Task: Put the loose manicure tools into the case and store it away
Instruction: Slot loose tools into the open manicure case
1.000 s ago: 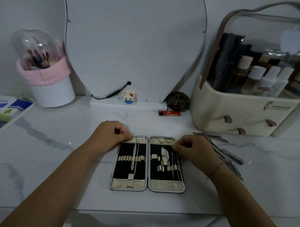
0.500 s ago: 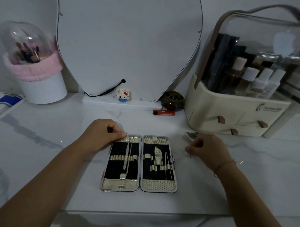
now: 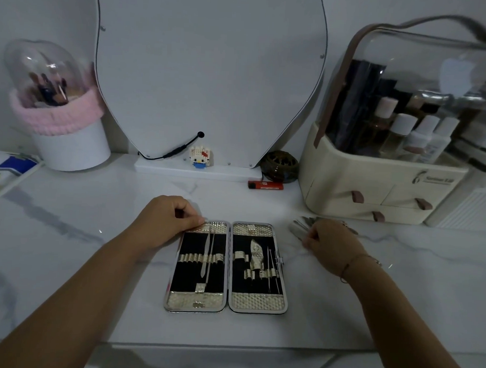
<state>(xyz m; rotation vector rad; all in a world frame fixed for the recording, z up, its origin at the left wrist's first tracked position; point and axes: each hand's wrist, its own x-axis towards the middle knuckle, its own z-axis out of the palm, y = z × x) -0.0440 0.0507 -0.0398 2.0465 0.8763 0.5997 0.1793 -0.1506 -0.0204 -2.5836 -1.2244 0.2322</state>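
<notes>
Two bare forearms are stretched forward over a white marble counter (image 3: 69, 233). Between them one silver hinged manicure case (image 3: 196, 299) is laid open flat on the counter. Two slim tools are strapped in its left half; one nipper and thin probes, too fine to be counted, are in the right. The case's far left corner is pinched by the left hand (image 3: 166, 222), fingers curled. The right hand (image 3: 330, 242) is curled round blurred loose metal manicure tools (image 3: 301, 223) just beside the case. Farther back one red lighter (image 3: 265, 185) is seen.
</notes>
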